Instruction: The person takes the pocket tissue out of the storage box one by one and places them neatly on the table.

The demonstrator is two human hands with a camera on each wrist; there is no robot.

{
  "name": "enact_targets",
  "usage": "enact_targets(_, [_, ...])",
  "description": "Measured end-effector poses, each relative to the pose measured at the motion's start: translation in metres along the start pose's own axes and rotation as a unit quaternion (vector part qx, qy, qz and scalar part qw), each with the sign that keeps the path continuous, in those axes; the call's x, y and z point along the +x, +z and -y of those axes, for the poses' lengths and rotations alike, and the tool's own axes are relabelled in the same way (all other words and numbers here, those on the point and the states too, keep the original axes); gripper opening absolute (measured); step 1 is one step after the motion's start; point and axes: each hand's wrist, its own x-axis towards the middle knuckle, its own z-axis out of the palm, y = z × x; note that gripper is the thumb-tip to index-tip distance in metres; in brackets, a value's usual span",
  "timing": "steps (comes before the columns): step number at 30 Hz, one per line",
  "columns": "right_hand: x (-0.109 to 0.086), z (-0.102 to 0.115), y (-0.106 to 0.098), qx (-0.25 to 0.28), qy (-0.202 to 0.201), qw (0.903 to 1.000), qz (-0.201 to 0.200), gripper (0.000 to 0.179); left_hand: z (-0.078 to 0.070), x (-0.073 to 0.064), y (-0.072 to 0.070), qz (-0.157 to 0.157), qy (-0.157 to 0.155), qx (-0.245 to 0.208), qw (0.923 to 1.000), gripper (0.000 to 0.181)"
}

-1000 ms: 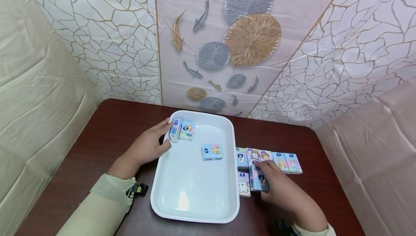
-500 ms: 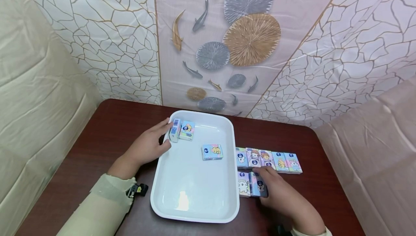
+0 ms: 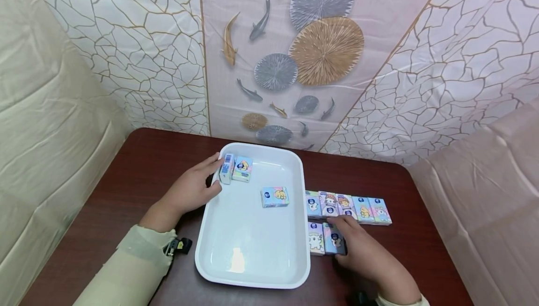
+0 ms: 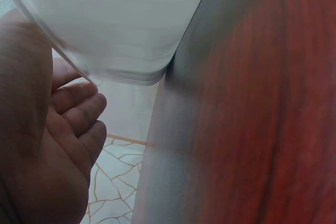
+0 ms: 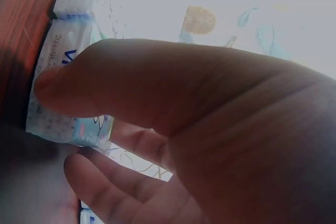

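Observation:
My left hand [image 3: 191, 191] holds the left rim of a white tray [image 3: 252, 273], thumb and a fingertip over the edge. In the left wrist view, its other fingers curl outside, below the rim. Beside that fingertip a small tissue pack [image 3: 227, 169] stands on its side; another tissue pack [image 3: 243, 169] lies next to it, and a third tissue pack [image 3: 275, 197] lies nearer the middle. Right of the tray, my right hand [image 3: 366, 252] pinches a blue tissue pack [image 3: 332, 239] end to end; in the right wrist view the thumb [image 5: 52, 90] presses its near end.
A row of several tissue packs [image 3: 362, 210] lies behind my right hand. One more tissue pack [image 3: 316, 239] sits between the tray and the held pack. The dark red table [image 3: 160, 154] meets patterned cloth walls [image 3: 164, 62] at the back.
My right hand has lowered the blue tissue pack and drawn it toward me, away from the back row, to beside the front pack. My left hand and the tray have stayed in place.

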Motion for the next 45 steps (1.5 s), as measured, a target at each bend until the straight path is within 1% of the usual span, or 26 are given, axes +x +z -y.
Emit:
enact_targets(7, [-0.002, 0.002, -0.005, -0.016, 0.001, 0.9999, -0.002, 0.085, 0.0, 0.0, -0.001, 0.0, 0.001, 0.0, 1.0, 0.071])
enact_targets(11, [-0.003, 0.004, -0.01, -0.024, -0.002, 0.9997, -0.01, 0.085, 0.0, 0.0, -0.001, 0.0, 0.001, -0.002, 1.0, 0.07])
enact_targets(19, [-0.006, 0.01, -0.021, -0.019, -0.034, 0.9984, -0.041, 0.082, 0.001, -0.001, 0.0, 0.001, -0.001, 0.0, 1.0, 0.07])
enact_targets(24, [-0.008, 0.017, -0.028, -0.019, -0.052, 0.9966, -0.062, 0.078, 0.0, -0.001, 0.0, 0.001, -0.001, 0.0, 1.0, 0.07])
enact_targets(30, [-0.007, 0.027, -0.035, 0.0, -0.058, 0.996, -0.068, 0.072, 0.0, -0.001, -0.001, 0.002, -0.002, -0.004, 1.0, 0.071])
enact_targets(32, [-0.006, 0.031, -0.037, 0.005, -0.07, 0.9947, -0.075, 0.07, 0.001, -0.001, -0.001, 0.003, -0.002, -0.004, 1.0, 0.071])
enact_targets(38, [-0.001, 0.042, -0.042, 0.012, -0.123, 0.9874, -0.098, 0.063, 0.001, 0.0, 0.0, 0.003, 0.0, -0.004, 1.0, 0.071])
enact_targets(43, [0.006, 0.054, -0.048, 0.017, -0.135, 0.9864, -0.092, 0.063, 0.0, -0.001, -0.001, 0.002, 0.002, -0.005, 1.0, 0.071])
enact_targets(45, [0.01, 0.058, -0.05, 0.014, -0.148, 0.9844, -0.095, 0.062, -0.001, -0.001, -0.001, 0.001, 0.003, -0.004, 1.0, 0.071])
